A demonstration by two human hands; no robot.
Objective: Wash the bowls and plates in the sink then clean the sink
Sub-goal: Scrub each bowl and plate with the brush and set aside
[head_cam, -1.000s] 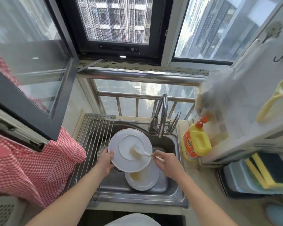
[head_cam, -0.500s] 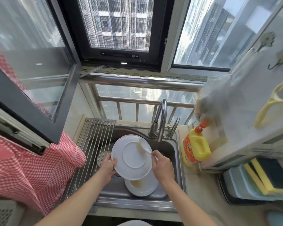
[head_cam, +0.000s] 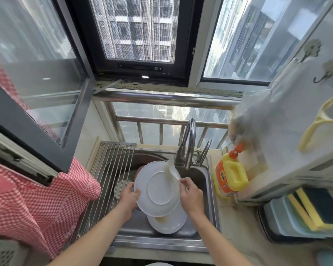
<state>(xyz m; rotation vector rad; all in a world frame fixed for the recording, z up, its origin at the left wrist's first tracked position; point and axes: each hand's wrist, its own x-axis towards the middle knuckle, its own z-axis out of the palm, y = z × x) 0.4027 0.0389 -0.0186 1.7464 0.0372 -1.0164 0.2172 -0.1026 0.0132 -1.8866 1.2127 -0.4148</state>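
Over the steel sink (head_cam: 204,191) I hold a white plate (head_cam: 158,191) tilted with its underside towards me. My left hand (head_cam: 128,196) grips the plate's left rim. My right hand (head_cam: 190,194) pinches a pale cleaning cloth (head_cam: 170,171) that lies against the plate's upper right edge. A second white plate (head_cam: 166,223) with yellowish residue lies in the basin below. Other dishes (head_cam: 121,186) lie partly hidden behind the held plate at the left.
A roll-up steel rack (head_cam: 112,169) covers the sink's left part. The tap (head_cam: 188,143) stands behind the basin. A yellow detergent bottle (head_cam: 230,175) stands on the counter at right, with sponges (head_cam: 315,210) on a container beyond. A red checked cloth (head_cam: 37,204) hangs at left.
My right hand has drawn the cloth from the plate's middle up to its upper right edge. The plate has shifted slightly.
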